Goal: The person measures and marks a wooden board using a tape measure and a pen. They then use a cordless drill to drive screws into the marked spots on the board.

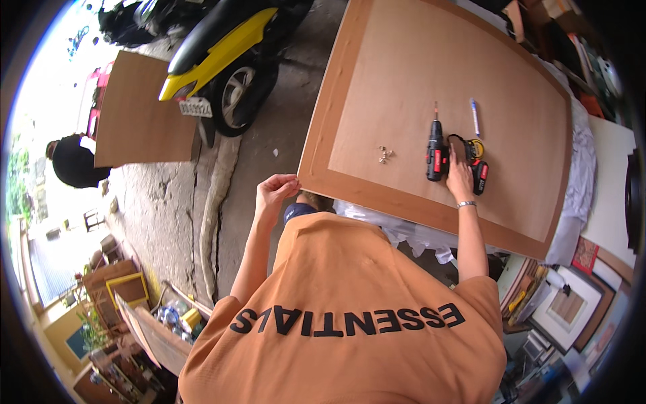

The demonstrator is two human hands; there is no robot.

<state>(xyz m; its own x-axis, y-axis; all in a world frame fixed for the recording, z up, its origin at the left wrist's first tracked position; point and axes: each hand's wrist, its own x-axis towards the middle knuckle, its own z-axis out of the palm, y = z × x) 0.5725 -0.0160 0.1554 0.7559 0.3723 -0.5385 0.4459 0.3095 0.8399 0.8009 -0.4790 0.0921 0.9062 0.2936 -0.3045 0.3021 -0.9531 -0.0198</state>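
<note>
A large wooden panel (pixel 404 74) with a darker brown border lies in front of me. My left hand (pixel 274 190) is at its near left corner, thumb and fingers pinched together; what they hold, if anything, is too small to tell. On the panel, my right hand (pixel 459 176) lies over the handle of a black and red cordless drill (pixel 435 151), fingers closed about it and partly hidden. The drill's bit points away from me. Touching the drill is a yellow and black tape measure (pixel 477 147). A pen (pixel 476 117) lies beyond it, and several small brass-coloured screws (pixel 385 155) lie to the left.
White plastic sheeting (pixel 580 158) shows under the panel's right and near edges. A yellow and black scooter (pixel 225 60) stands at the far left, near another wooden board (pixel 142 111) and a person in dark clothing (pixel 75 161). Frames (pixel 566 306) and clutter fill the lower right.
</note>
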